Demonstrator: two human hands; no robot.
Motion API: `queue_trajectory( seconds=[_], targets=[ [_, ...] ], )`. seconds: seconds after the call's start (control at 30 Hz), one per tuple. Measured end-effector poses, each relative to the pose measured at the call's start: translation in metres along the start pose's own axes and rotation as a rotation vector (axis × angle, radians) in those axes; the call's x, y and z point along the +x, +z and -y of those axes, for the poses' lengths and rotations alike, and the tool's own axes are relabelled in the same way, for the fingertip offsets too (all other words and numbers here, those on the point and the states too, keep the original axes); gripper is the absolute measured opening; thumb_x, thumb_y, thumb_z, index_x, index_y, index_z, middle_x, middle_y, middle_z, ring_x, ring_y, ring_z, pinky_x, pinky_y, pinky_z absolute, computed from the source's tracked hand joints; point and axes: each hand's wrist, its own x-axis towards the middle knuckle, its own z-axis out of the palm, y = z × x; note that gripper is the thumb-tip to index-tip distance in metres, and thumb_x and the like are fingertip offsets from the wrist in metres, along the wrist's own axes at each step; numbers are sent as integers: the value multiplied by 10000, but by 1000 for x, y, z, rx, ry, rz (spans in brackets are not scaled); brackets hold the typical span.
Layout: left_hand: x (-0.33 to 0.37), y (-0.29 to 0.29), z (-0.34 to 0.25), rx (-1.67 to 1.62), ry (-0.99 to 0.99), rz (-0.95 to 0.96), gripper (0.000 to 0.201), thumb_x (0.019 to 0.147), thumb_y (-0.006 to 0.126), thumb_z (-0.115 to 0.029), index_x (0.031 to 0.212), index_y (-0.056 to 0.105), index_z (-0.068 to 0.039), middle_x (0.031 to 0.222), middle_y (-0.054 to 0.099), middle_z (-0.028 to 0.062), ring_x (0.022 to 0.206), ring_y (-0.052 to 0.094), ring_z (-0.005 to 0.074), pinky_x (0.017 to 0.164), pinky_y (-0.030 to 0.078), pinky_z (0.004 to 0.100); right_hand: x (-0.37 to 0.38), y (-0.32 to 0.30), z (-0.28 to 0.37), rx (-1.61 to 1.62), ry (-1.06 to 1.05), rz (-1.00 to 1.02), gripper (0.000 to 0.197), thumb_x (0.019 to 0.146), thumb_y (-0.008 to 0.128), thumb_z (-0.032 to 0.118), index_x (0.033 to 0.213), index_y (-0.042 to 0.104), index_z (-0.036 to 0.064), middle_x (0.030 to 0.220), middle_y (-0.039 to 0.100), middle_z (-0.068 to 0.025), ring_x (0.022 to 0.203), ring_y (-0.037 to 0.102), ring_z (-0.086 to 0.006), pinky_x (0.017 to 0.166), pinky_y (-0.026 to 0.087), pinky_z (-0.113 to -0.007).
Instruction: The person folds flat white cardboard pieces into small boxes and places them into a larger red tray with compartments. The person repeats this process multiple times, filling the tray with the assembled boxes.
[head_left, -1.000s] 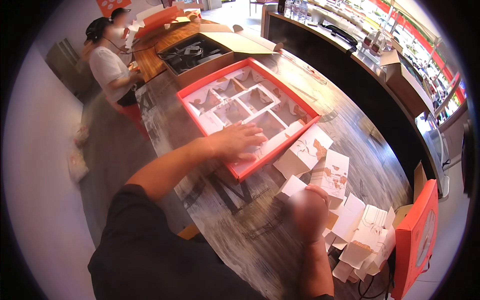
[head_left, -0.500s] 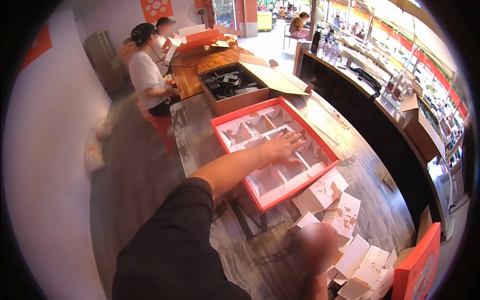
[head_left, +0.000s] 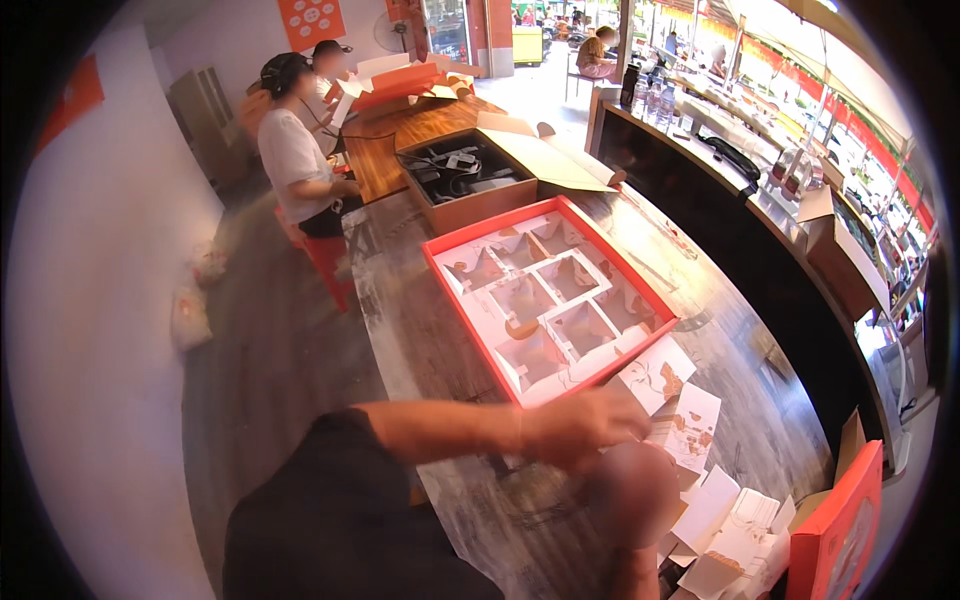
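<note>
A shallow red box point(head_left: 441, 266) lies on the wooden table point(head_left: 430, 350), filled with a white card divider point(head_left: 560, 300) that forms several compartments. My left hand point(head_left: 582, 428) hovers just past the red box's near corner, fingers stretched toward a small white box with orange print point(head_left: 660, 374). A second small printed box point(head_left: 697, 424) lies right beside it. My right hand point(head_left: 632, 492) is blurred, low and close to the left hand; whether it holds anything is unclear.
Flat white card pieces point(head_left: 730, 530) are heaped at the near right, next to an upright red lid point(head_left: 840, 530). An open cardboard box point(head_left: 470, 195) stands beyond the red box. Two people point(head_left: 295, 150) work at the far end. A dark counter point(head_left: 760, 250) runs along the right.
My left hand has come off the divider in the red box and drawn back to its near corner by the small printed boxes. The camera view has tilted up and shifted.
</note>
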Motion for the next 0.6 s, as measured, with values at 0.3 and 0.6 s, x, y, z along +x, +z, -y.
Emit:
queue_trajectory(
  seconds=[0.3, 0.6],
  targets=[
    [-27, 39, -4, 157, 55, -239, 257, 880, 684, -118, 1126, 692, -45, 1190, 682, 103, 1133, 664, 323, 1019, 522, 458, 14, -1, 13, 128, -11, -92, 239, 818, 744, 44, 1050, 692, 21, 1175, 666, -161, 1085, 658, -310, 927, 541, -393],
    [-51, 38, 11, 108, -139, -378, 350, 885, 809, -145, 1169, 642, -27, 1244, 640, 201, 1134, 641, 367, 1011, 518, 444, 14, 4, 10, 77, 63, -60, 622, 693, 773, 19, 1285, 582, 26, 1283, 624, -204, 1196, 617, -392, 1006, 521, -462]
  ],
)
